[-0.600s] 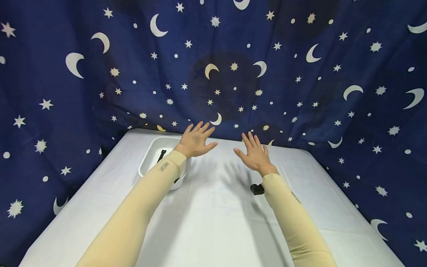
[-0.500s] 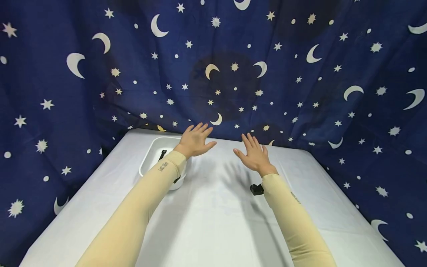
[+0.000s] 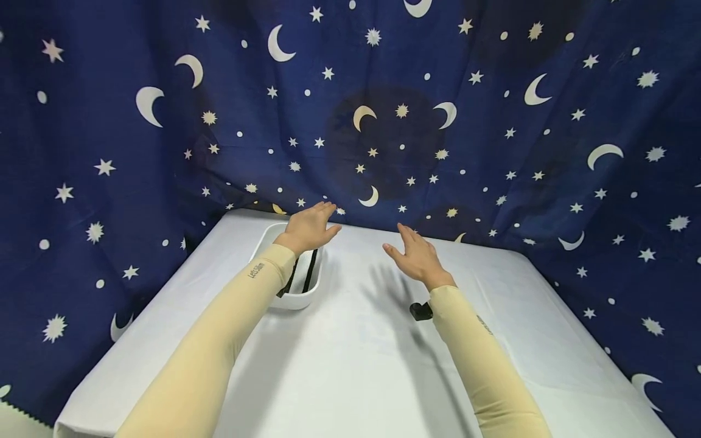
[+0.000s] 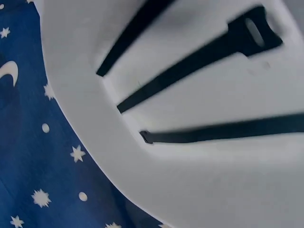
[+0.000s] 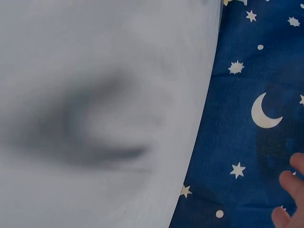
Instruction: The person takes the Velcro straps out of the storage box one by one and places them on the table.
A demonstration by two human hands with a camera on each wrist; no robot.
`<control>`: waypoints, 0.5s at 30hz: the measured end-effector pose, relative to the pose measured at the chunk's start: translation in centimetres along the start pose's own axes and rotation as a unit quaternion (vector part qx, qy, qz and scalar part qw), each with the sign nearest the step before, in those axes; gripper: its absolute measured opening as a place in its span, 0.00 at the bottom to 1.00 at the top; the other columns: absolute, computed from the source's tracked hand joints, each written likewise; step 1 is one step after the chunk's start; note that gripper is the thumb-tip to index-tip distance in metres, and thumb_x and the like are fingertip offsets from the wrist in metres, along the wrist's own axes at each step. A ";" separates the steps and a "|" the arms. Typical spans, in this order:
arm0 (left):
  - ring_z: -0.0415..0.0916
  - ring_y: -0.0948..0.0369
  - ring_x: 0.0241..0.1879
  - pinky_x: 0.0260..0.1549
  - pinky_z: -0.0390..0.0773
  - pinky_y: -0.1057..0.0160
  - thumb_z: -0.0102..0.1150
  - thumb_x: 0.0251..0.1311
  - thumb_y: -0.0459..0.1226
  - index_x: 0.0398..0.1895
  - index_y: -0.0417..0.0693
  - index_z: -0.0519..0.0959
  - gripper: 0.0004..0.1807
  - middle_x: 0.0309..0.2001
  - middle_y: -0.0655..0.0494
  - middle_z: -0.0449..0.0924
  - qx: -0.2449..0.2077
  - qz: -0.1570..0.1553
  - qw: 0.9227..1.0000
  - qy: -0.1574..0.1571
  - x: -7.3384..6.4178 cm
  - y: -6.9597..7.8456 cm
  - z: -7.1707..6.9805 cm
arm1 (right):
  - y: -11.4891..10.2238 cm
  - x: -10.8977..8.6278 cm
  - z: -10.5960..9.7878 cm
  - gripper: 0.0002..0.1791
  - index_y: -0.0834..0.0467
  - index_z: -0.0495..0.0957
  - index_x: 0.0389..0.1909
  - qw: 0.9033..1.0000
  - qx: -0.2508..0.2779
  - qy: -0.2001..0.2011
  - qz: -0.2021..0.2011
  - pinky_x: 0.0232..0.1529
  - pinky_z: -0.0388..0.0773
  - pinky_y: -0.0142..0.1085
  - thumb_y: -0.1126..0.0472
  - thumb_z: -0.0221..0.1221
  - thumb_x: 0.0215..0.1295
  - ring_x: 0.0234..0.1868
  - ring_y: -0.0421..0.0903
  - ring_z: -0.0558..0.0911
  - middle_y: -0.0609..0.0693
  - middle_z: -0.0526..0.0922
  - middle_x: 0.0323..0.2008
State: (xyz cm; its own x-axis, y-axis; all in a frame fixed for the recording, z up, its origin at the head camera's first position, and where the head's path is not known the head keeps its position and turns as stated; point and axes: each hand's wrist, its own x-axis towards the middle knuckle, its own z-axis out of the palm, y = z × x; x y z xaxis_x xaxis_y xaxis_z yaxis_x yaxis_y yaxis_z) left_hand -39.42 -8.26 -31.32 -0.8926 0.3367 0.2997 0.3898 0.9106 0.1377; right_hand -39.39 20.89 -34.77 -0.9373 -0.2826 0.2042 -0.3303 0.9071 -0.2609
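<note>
While the tabletop [image 3: 350, 365] carries the white tub [image 3: 296, 300] toward its far left, the hands stand apart, fingers extended, holding nothing: the left hand [image 3: 310, 227] appears to hover over the tub, the right hand [image 3: 418, 255] well to its right. To lift one of the black straps [image 4: 190, 61] lying inside, the left hand would do best to come down clear of the tub's walls and pinch a single strap, leaving its neighbours undisturbed; the wide slotted end [image 4: 270, 31] probably offers the surest hold
</note>
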 end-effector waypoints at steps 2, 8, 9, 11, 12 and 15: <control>0.56 0.55 0.78 0.75 0.62 0.54 0.47 0.72 0.56 0.76 0.47 0.62 0.36 0.77 0.52 0.61 -0.003 -0.004 1.000 0.002 -0.3 -0.7 -0.2 | -0.3 0.3 0.2 0.47 0.56 0.45 0.81 1.000 0.000 0.001 -0.004 0.76 0.49 0.64 0.30 0.41 0.72 0.79 0.62 0.53 0.60 0.51 0.80; 0.53 0.54 0.79 0.76 0.59 0.52 0.42 0.75 0.55 0.77 0.48 0.60 0.34 0.78 0.52 0.58 -0.020 -0.018 1.000 -0.013 -1.2 -2.9 -0.9 | -1.1 0.9 0.9 0.47 0.55 0.46 0.80 1.000 0.004 -0.001 -0.011 0.76 0.51 0.64 0.29 0.41 0.72 0.79 0.61 0.54 0.59 0.52 0.80; 0.52 0.55 0.79 0.77 0.59 0.51 0.41 0.75 0.54 0.77 0.48 0.60 0.34 0.78 0.53 0.57 -0.022 -0.022 0.999 -0.017 -1.4 -3.2 -1.0 | -1.3 1.0 1.0 0.47 0.55 0.46 0.81 1.000 0.003 -0.001 -0.012 0.76 0.51 0.64 0.29 0.40 0.72 0.79 0.60 0.54 0.58 0.52 0.80; 0.51 0.55 0.79 0.76 0.59 0.50 0.38 0.76 0.54 0.77 0.48 0.60 0.33 0.79 0.53 0.57 -0.021 -0.026 0.999 -0.022 -1.7 -3.9 -1.2 | -1.6 1.1 1.0 0.47 0.55 0.46 0.81 1.000 0.002 -0.003 -0.014 0.76 0.50 0.64 0.29 0.40 0.72 0.79 0.60 0.53 0.58 0.51 0.80; 0.51 0.56 0.79 0.76 0.59 0.50 0.37 0.77 0.54 0.77 0.48 0.60 0.33 0.79 0.53 0.56 -0.021 -0.029 0.999 -0.023 -1.9 -4.2 -1.2 | -1.8 1.2 1.1 0.47 0.55 0.46 0.81 1.000 0.003 -0.004 -0.015 0.76 0.50 0.64 0.29 0.40 0.72 0.79 0.60 0.53 0.58 0.51 0.80; 0.50 0.56 0.79 0.76 0.60 0.49 0.36 0.77 0.53 0.77 0.49 0.60 0.32 0.79 0.54 0.56 -0.020 -0.037 0.999 -0.026 -2.4 -5.2 -1.3 | -2.3 1.4 1.2 0.47 0.54 0.46 0.81 1.000 0.002 -0.008 -0.019 0.76 0.50 0.64 0.28 0.40 0.72 0.79 0.60 0.53 0.58 0.51 0.80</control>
State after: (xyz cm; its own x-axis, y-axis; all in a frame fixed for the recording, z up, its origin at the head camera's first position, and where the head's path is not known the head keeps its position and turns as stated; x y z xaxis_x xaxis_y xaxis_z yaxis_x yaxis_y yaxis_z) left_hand -39.03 -14.11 -31.52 -0.9293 0.2823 0.2382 0.3307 0.9232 0.1957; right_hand -40.08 18.00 -35.00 -0.9255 -0.3226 0.1986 -0.3668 0.8944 -0.2561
